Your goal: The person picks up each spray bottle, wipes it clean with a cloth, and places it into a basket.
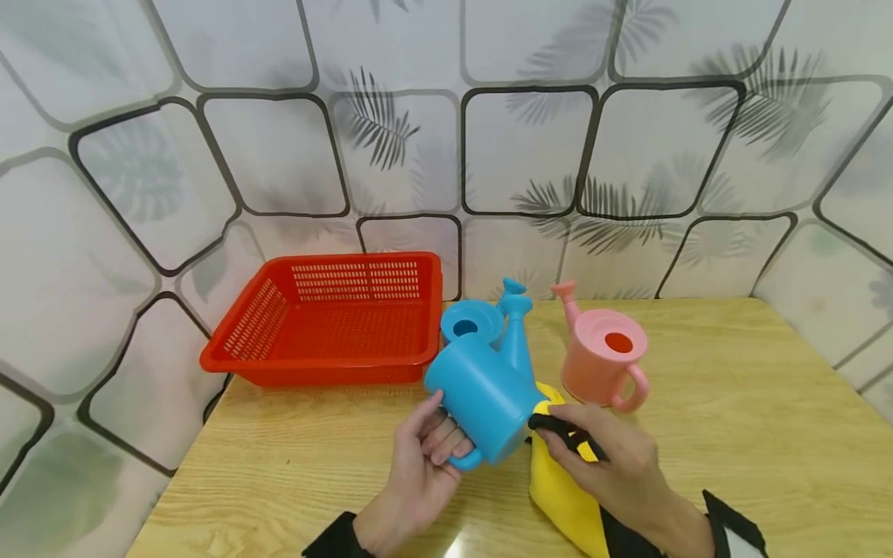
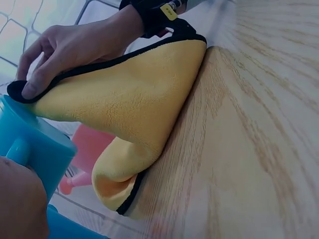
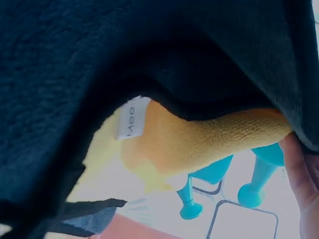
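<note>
My left hand [image 1: 427,463] grips a blue watering can [image 1: 484,399] by its handle side, tilted above the table with its spout up. At the can's base, my right hand [image 1: 617,457] pinches the dark-edged corner of a yellow cloth [image 1: 565,500]. The cloth drapes down to the table, and its corner lies right at the can's bottom rim in the left wrist view. In the right wrist view, the cloth's dark grey side [image 3: 60,59] fills much of the picture, and a white label [image 3: 133,118] shows on its yellow side.
A second blue watering can [image 1: 470,318] stands behind the held one, partly hidden. To its right is a pink watering can [image 1: 603,356]. A red plastic basket [image 1: 321,372] sits at the back left of the wooden table [image 1: 300,465], before a patterned curtain-like backdrop [image 1: 530,147].
</note>
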